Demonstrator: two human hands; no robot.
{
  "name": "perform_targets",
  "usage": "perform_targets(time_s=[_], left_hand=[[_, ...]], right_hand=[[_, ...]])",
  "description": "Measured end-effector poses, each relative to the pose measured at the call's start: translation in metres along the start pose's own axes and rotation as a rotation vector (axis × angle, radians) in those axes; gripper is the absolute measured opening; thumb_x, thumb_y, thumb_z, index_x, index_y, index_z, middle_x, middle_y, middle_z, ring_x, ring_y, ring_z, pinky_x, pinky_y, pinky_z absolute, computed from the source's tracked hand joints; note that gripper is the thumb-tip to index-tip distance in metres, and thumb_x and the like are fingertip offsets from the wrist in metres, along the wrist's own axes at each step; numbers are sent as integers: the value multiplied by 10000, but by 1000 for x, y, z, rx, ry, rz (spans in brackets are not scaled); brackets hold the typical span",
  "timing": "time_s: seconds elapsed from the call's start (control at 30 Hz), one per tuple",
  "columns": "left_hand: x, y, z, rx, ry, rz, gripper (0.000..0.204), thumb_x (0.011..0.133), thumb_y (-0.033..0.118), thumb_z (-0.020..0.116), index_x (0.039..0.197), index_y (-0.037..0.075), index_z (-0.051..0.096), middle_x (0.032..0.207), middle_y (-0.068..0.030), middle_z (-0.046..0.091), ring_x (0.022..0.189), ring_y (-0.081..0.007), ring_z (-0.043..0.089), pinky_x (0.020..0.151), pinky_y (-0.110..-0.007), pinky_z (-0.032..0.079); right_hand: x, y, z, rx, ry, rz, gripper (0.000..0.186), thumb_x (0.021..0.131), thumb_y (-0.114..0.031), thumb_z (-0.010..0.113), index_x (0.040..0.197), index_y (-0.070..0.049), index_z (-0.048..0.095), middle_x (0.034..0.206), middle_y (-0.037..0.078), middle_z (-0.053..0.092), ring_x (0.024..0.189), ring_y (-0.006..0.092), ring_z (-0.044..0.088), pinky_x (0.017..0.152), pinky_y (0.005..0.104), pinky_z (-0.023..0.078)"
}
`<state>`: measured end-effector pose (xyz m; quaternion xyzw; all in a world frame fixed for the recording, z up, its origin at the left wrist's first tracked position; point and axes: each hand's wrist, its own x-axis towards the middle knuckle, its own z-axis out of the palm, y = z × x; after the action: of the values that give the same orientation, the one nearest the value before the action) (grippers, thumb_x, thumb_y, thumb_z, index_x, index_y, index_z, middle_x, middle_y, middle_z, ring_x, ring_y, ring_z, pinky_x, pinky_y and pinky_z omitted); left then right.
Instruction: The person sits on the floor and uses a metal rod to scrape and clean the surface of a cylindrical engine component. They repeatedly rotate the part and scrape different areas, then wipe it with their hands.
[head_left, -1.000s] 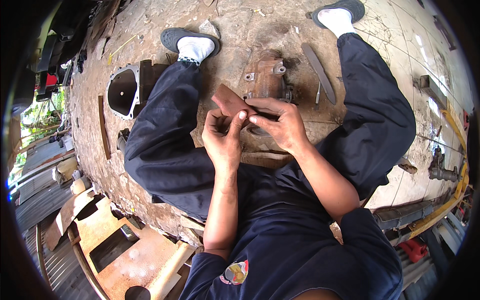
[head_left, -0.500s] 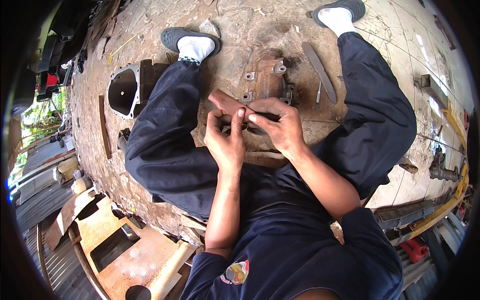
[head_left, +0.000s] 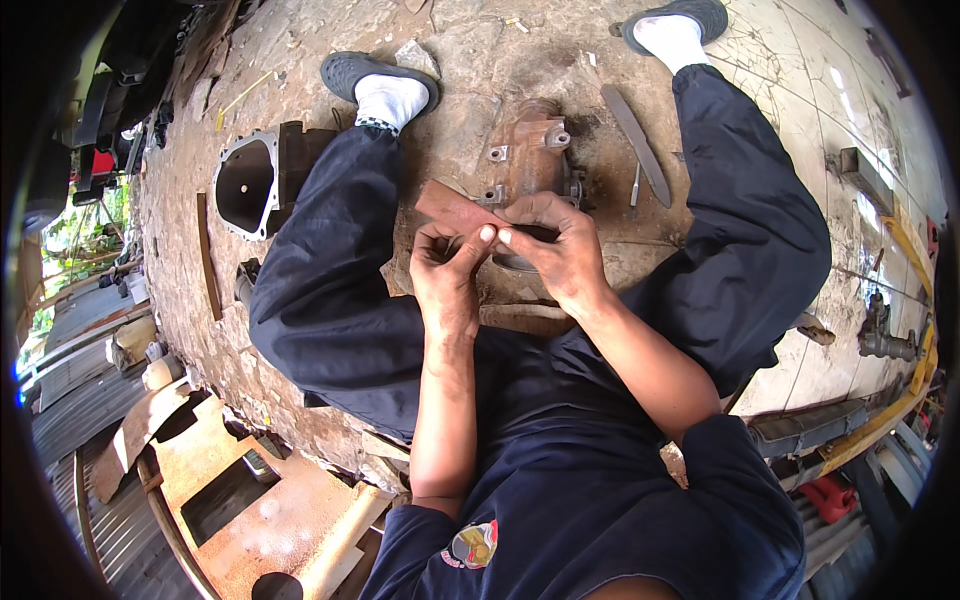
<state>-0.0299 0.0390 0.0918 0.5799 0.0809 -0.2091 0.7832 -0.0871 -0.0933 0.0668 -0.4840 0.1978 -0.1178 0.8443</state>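
Note:
Between my two hands is a folded reddish-brown piece of sandpaper [head_left: 455,207], its flat end pointing to the far left. My left hand [head_left: 447,272] pinches its near edge, thumb on top. The fingers of my right hand [head_left: 562,250] close on its right end, and both thumb tips almost meet there. Just beyond my hands a rusty metal housing [head_left: 535,155] with bolt lugs lies on the floor; my right hand hides its near part. To its right lie a long flat dark bar [head_left: 637,145] and a thin metal rod [head_left: 636,188].
My bent legs flank the work. Left of them stands an open metal casing [head_left: 250,185] beside a thin brown strip [head_left: 208,255]. A rusty cut panel [head_left: 270,510] lies at the lower left. Metal parts [head_left: 885,335] and a yellow bar [head_left: 890,415] sit at the right.
The sandpaper has been turned flatter, so more of its broad face shows. My left thumb has shifted slightly down and right, toward my right thumb. The floor items have not moved.

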Motion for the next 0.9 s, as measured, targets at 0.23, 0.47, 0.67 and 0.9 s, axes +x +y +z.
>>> perform_targets(time_s=[0.23, 0.47, 0.67, 0.9], left_hand=[[31, 7, -4, 210, -183, 106, 170, 940, 66, 757, 1084, -23, 753, 954, -98, 768, 930, -172, 707, 941, -343, 542], [130, -27, 18, 879, 143, 732, 166, 875, 47, 795, 1039, 57, 819, 971, -89, 800, 889, -186, 759, 831, -309, 577], [162, -47, 12, 951, -314, 609, 218, 868, 141, 810, 1070, 60, 813, 1092, -118, 769, 1026, -273, 742, 937, -361, 569], [153, -45, 8, 832, -157, 129, 341, 930, 335, 761, 1087, 36, 807, 993, -137, 776, 929, -256, 734, 883, -355, 552]], right_hand=[[10, -1, -10, -31, 1, -24, 186, 902, 64, 738, 1069, -8, 698, 1057, 74, 739, 981, 131, 704, 891, 283, 593], [37, -9, -29, -87, 217, -95, 146, 1011, -53, 639, 1138, 1, 688, 1081, 91, 725, 973, 161, 704, 894, 308, 572], [43, -7, -33, -98, 267, -45, 130, 1017, -58, 630, 1124, -12, 687, 1064, 80, 725, 916, 149, 709, 811, 297, 579], [48, -11, -27, -151, 341, 61, 115, 1018, -43, 643, 1119, -14, 689, 961, 20, 727, 790, 80, 704, 635, 230, 575]])
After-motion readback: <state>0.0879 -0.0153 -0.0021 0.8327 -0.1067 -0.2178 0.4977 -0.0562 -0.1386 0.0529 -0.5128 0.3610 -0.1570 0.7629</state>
